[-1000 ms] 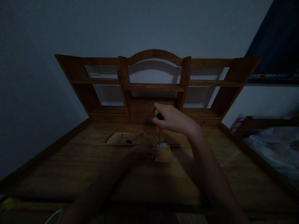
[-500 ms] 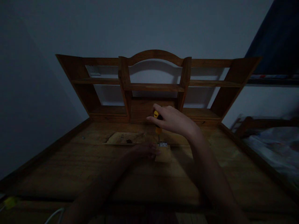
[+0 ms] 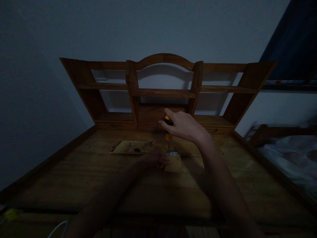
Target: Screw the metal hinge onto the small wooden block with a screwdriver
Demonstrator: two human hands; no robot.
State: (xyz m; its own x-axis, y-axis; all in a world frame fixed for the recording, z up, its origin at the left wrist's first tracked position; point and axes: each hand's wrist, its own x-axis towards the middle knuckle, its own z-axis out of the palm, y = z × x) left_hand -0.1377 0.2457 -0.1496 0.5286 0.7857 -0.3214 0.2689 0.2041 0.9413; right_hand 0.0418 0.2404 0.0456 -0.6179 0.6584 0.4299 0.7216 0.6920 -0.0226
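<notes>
Right hand: my right hand (image 3: 184,126) is closed around the handle of a yellow-and-black screwdriver (image 3: 168,129), fingers wrapped over its top, the tool standing upright.
Screwdriver tip: the thin metal shaft runs straight down from my right hand and meets a small silver metal hinge (image 3: 172,153) directly under it.
Left hand: my left hand (image 3: 154,159) lies low on the worktop, just left of the hinge, fingers stretched toward it; it is dark and blurred, so I cannot tell whether it pinches anything or only rests there.
Block: a small pale square wooden block (image 3: 173,163) sits just beyond my left fingertips and under my right hand, with the hinge along its far edge.
Panel: a flat pale wooden panel (image 3: 135,146) lies beyond my left hand, to the left of the screwdriver, with a small dark speck on it that I cannot make out.
Worktop: the brown wooden worktop (image 3: 99,178) spreads out around both my hands and forearms.
Shelf unit: a brown wooden shelf unit with an arched top (image 3: 163,91) stands behind my right hand, against the grey wall (image 3: 148,26).
Far right: a bed with pale bedding (image 3: 292,158) lies well off to the right of my right arm.
Near left: a white cable (image 3: 58,228) curls by my left forearm, with a small yellow object (image 3: 10,215) further left, too dim to identify.
</notes>
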